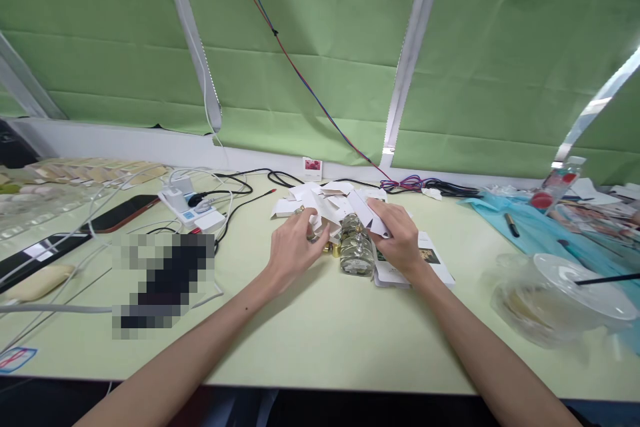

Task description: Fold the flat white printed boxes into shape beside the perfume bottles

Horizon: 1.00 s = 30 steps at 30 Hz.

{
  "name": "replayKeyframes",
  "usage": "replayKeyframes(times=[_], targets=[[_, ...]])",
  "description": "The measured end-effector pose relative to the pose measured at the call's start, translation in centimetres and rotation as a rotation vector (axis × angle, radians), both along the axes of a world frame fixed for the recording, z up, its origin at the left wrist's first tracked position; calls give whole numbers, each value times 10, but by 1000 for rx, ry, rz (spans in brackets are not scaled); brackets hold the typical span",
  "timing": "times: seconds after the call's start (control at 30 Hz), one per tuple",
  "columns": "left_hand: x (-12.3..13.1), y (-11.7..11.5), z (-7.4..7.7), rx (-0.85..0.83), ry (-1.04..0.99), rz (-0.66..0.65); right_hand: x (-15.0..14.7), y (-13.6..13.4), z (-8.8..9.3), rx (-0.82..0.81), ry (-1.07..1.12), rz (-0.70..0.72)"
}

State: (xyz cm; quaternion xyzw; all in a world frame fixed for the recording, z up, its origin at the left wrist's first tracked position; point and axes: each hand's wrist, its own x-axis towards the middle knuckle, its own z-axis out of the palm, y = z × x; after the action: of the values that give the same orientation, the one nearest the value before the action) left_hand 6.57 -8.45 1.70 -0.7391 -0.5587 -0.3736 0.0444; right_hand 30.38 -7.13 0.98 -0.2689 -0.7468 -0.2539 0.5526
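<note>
My left hand (295,243) has its fingers curled round what looks like a small glass bottle (313,237); glass and a bit of gold show at the fingers, and the rest is hidden. In my right hand (397,233) is a narrow white paper box (367,213), gripped between thumb and fingers and tilted over the bottles. Between the hands lies a row of clear glass bottles (357,260), with gold caps (336,251) at their left side. Behind them is a loose pile of white paper boxes (315,197). Flat white printed cartons (437,267) lie under and beside my right hand.
Left are a power strip (193,210) with chargers and cables, phones (125,212) and a pixelated dark patch. Right stand a lidded plastic tub (565,300) with a black straw and a bottle (560,183) on blue sheeting (500,213). Green blinds (320,47) hang behind.
</note>
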Motion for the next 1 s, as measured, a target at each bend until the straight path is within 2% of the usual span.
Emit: replayKeyframes(times=[0.27,0.57,1.0], targets=[[2,-2,5,-150,-42,41,-1,-2,1,-9,-11,-5],[0,3,-2,-152,-128,-20,-1,-1,-1,-19,-15,-10],[0,2,2,-100,-374,-58,-2,-2,1,-25,-28,10]])
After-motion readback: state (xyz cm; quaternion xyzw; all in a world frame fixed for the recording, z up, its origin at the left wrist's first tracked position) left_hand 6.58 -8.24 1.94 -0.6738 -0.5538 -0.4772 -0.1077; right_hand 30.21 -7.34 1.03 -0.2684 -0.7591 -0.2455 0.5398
